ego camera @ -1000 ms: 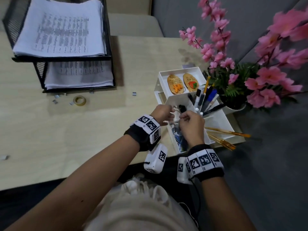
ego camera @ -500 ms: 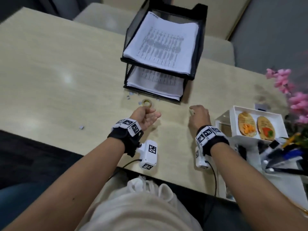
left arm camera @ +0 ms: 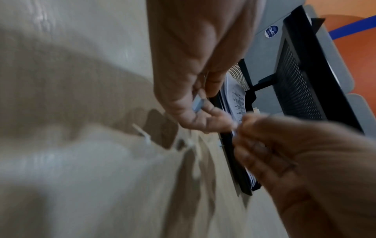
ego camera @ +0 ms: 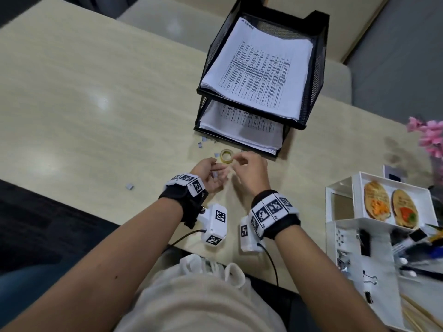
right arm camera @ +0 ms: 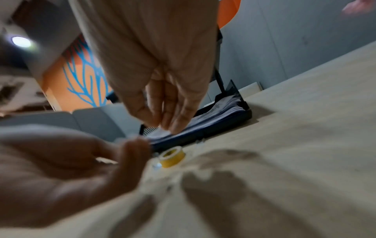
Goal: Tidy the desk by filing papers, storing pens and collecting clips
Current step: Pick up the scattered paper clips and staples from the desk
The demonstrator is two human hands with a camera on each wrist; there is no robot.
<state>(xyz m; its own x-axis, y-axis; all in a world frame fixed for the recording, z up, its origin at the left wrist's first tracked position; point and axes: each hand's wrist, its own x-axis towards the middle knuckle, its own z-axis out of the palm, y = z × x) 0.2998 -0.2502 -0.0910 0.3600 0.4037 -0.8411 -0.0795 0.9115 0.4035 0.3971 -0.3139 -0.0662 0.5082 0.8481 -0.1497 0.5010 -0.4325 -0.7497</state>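
Observation:
My left hand (ego camera: 215, 172) is palm up just in front of the yellow tape roll (ego camera: 226, 156), fingers curled round a small grey clip (left arm camera: 197, 104) lying in it. My right hand (ego camera: 237, 160) hovers over the left palm and pinches another tiny clip (left arm camera: 234, 132) between thumb and fingertips. More small grey clips lie loose on the desk, one at the left (ego camera: 129, 186) and a few near the tray's front corner (ego camera: 200, 145). Printed papers (ego camera: 259, 68) fill both levels of the black mesh tray (ego camera: 318, 56).
A white desk organiser (ego camera: 359, 226) stands at the right edge with pens (ego camera: 412, 245) and binder clips (ego camera: 370, 280) in it. Pink flowers (ego camera: 429, 137) rise behind it. The pale wooden desk (ego camera: 84, 104) stretches away to the left.
Both hands left the organiser and moved left across the desk. The right hand has since come over to the left palm beside the tape roll, with a clip pinched in it.

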